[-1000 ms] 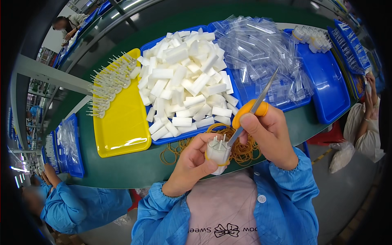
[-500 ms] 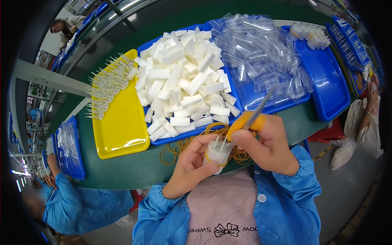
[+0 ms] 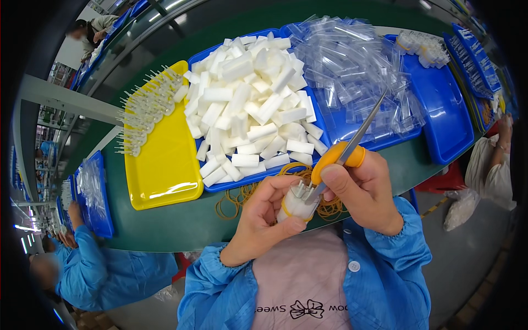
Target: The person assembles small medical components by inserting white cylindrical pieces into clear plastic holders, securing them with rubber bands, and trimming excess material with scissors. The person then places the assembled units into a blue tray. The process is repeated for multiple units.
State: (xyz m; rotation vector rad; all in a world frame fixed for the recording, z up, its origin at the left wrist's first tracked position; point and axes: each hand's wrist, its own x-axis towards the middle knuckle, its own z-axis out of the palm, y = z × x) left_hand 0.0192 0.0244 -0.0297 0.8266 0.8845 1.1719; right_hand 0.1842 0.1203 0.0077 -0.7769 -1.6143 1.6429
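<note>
head camera: scissors meet banded white bundle above green table

a worker's left hand (image 3: pixel 258 220) curls its fingers around a white bundle (image 3: pixel 298 204), thumb pressed along the near side, holding it tilted over the near edge of the table (image 3: pixel 165 228). a yellow rubber band (image 3: pixel 290 212) circles the bundle, and short prongs stand at its upper end. the right hand (image 3: pixel 367 190) grips orange-handled scissors (image 3: pixel 325 159), thumb and fingers closed on the handle; one metal end points up and away, the other sits right at the bundle's top, though whether it touches cannot be told. loose rubber bands (image 3: pixel 226 209) lie on the table behind and beside the hands. beyond, white blocks (image 3: pixel 247 104) heap up in a blue tray (image 3: pixel 237 186), between a yellow tray (image 3: pixel 165 179) of pronged pieces (image 3: pixel 144 113) and a pile of clear plastic sleeves (image 3: pixel 352 71). at left, a co-worker in a blue sleeve (image 3: pixel 88 261) sits nearby.
</note>
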